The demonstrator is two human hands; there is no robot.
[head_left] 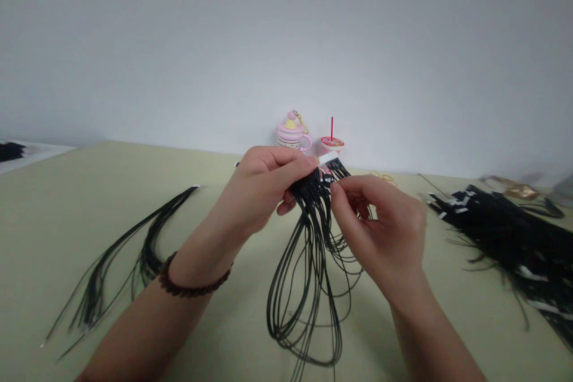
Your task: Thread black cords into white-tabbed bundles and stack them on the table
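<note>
Table [67, 203]: cord pile [514, 239] right, cups [293, 134] behind, blurry.

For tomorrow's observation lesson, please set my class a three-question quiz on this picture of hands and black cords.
1. True or false: both hands grip the bunch of looped cords near its top.
2. Which wrist wears the bracelet: A left, B right?
3. Fill in: the big pile of cords lies to the person's ____.

Key
1. True: the left hand and right hand both pinch it with their fingers.
2. A.
3. Right.
</note>
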